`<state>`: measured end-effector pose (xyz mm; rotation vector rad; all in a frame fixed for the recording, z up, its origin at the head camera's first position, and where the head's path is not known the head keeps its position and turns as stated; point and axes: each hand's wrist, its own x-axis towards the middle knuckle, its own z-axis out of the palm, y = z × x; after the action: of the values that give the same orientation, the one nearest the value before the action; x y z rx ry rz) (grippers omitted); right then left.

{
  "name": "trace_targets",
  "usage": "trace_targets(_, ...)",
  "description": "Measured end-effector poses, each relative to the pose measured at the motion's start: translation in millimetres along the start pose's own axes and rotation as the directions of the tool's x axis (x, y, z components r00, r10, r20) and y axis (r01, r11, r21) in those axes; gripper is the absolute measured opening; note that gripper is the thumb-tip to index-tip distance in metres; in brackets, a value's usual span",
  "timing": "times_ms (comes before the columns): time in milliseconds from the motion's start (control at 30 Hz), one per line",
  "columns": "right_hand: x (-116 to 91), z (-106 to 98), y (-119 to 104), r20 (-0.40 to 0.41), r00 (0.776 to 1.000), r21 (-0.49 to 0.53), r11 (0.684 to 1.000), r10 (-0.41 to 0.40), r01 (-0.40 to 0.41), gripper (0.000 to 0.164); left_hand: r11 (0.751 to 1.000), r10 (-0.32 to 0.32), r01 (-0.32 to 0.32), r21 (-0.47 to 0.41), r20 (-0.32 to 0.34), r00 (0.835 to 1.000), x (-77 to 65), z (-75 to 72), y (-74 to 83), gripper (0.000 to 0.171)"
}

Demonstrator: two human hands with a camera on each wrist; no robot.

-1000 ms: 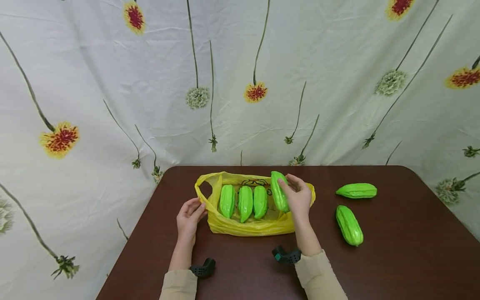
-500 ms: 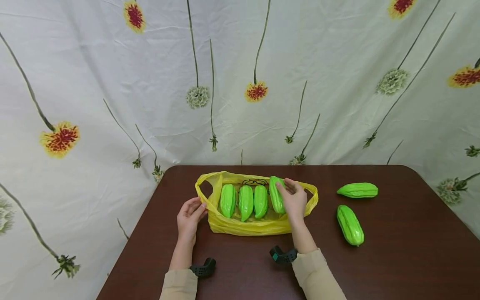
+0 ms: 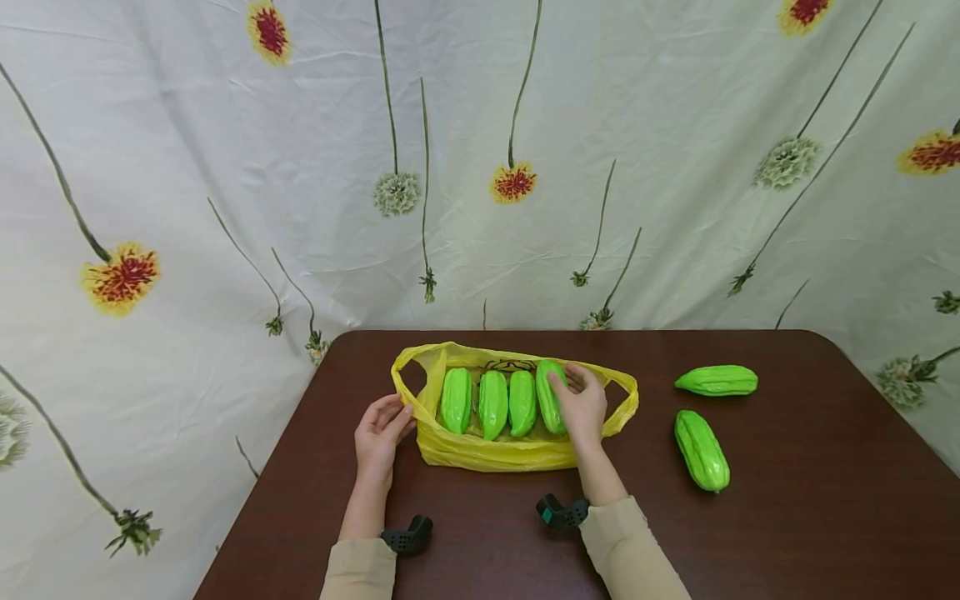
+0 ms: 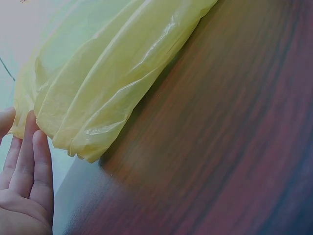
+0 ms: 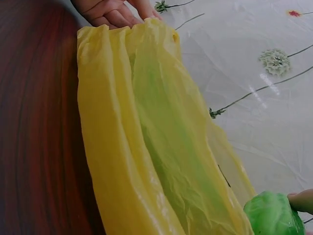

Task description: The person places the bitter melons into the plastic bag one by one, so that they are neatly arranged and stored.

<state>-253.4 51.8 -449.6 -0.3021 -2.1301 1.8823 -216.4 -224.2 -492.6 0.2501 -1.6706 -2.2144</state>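
A yellow plastic bag [image 3: 495, 454] lies on the table with its mouth spread. Inside it, several bright green, ridged bitter melons [image 3: 493, 404] lie side by side. My left hand [image 3: 378, 437] pinches the bag's left edge below the handle loop; in the left wrist view, thumb and fingertips meet the thin yellow film. With my right hand [image 3: 585, 408] I grip a bitter melon [image 3: 550, 398] at the right end of the row, within the bag's mouth. The same melon's end [image 5: 274, 215] shows at the lower right in the right wrist view.
To the right of the bag are two more bitter melons, one lying crosswise [image 3: 717, 380] near the back and one slanted [image 3: 702, 451] nearer me. The dark brown table [image 3: 480, 533] ends at a white floral cloth [image 3: 450, 267] hanging behind it.
My right hand has moved left and lower with the bitter melon, bringing it beside the others in the bag. The bag's right handle loop has come into sight. My left hand stays put.
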Motion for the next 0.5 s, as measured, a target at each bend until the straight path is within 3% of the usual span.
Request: trace_targets(500,1.1,-0.3,6.6,0.004,1.0,-0.044,0.999,0.013,-0.013,0.045,1.0,0.029,-0.029,-0.001,0.006,1.0,0.2,0.0,-1.7,0.032)
